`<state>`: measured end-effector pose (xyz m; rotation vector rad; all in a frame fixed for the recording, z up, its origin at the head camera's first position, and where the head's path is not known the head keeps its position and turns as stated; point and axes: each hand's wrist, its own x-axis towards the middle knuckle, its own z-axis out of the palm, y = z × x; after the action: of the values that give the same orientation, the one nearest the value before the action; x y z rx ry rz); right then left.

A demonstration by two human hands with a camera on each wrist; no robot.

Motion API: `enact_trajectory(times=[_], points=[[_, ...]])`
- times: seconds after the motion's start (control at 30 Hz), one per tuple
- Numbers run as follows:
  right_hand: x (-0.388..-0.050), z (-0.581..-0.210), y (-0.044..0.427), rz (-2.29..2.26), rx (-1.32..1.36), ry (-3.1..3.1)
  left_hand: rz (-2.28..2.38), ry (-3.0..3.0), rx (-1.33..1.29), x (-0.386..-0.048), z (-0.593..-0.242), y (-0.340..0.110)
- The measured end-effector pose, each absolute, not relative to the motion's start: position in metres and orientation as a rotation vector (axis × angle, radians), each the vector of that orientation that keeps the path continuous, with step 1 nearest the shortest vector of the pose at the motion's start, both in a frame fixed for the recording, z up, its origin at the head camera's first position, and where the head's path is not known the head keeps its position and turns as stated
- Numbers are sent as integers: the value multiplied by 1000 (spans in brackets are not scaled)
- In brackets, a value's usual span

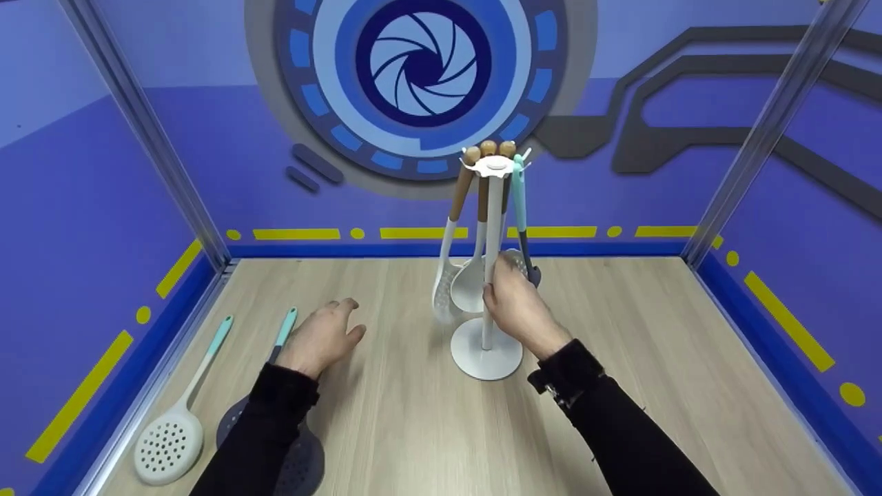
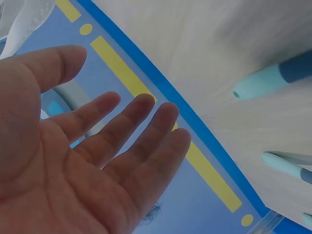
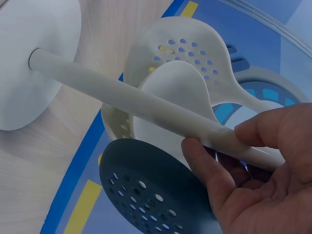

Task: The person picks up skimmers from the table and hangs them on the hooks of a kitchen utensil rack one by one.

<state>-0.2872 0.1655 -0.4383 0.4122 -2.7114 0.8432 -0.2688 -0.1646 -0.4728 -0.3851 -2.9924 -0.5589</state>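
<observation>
White stand [image 1: 493,234], well in from the table edges [image 1: 358,262]: right hand [image 1: 520,303] grips it, left hand [image 1: 322,339] hovers relaxed.

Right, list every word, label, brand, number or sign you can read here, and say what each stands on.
None: no text can be read in any view.
The back wall bears only graphics: a round shutter-like emblem, yellow bars and dots.
The stand and utensils show no legible lettering.
The shiny detail on the right cuff is too small to make out.
</observation>
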Motion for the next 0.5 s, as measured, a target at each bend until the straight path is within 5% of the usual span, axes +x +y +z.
enact_trajectory(times=[0.5], points=[[-287,-437,166,883,413,-2713,-503,-3046,-381,-252,-484,-192]])
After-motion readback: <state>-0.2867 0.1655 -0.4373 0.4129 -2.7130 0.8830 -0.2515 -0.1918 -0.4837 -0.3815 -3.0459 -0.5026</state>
